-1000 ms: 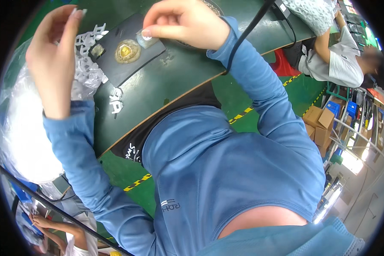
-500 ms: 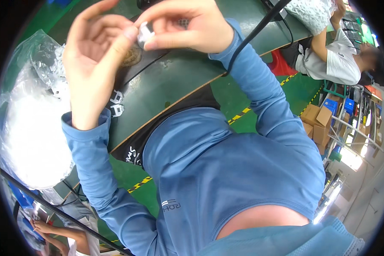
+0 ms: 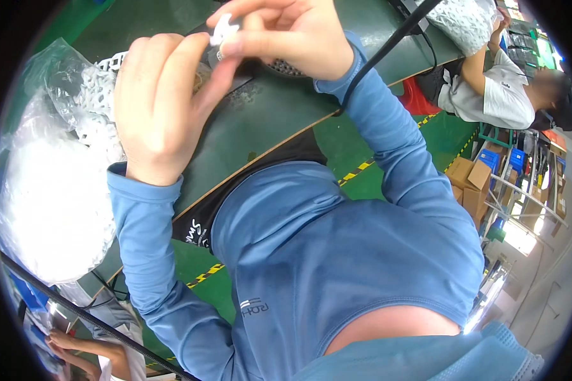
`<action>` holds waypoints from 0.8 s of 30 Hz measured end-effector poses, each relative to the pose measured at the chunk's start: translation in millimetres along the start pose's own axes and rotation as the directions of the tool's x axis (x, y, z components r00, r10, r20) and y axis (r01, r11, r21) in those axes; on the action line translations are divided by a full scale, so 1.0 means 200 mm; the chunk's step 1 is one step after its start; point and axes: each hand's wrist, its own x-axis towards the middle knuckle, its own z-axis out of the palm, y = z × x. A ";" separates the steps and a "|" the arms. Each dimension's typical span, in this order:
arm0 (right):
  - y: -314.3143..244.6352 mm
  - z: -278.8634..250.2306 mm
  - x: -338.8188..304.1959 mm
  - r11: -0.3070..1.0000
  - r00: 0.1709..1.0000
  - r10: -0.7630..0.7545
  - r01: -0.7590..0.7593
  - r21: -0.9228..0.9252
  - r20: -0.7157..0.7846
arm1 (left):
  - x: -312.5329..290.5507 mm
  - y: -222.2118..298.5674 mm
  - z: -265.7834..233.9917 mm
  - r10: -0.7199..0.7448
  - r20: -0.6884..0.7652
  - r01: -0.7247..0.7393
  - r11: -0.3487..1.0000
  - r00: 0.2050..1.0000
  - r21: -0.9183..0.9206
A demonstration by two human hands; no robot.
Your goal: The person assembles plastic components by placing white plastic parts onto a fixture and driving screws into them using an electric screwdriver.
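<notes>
At the far side of the green worktable, a small white plastic part is held up between my two hands. My right hand pinches it between thumb and index finger. My left hand shows its back, fingers bent and close together, with the fingertips meeting the part's lower left side. The part's lower end is hidden by the fingers. Below my right hand a dark perforated round thing peeks out. A brownish thing is mostly covered by my left hand.
Left of my left hand lies a clear plastic bag, bright with glare, with white lattice-like parts at its mouth. A black cable crosses near my right forearm. Co-workers sit at right and lower left; another white-filled bag lies far right.
My left hand has turned to show its back and moved right, its fingers drawing together. The white part has risen slightly. The white pieces beside my left wrist are now covered.
</notes>
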 end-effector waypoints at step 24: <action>-0.04 -0.08 0.02 0.692 0.940 -0.256 0.342 -0.635 0.226 | 0.03 -0.11 -0.16 -0.740 0.418 0.739 0.156 0.527 -0.656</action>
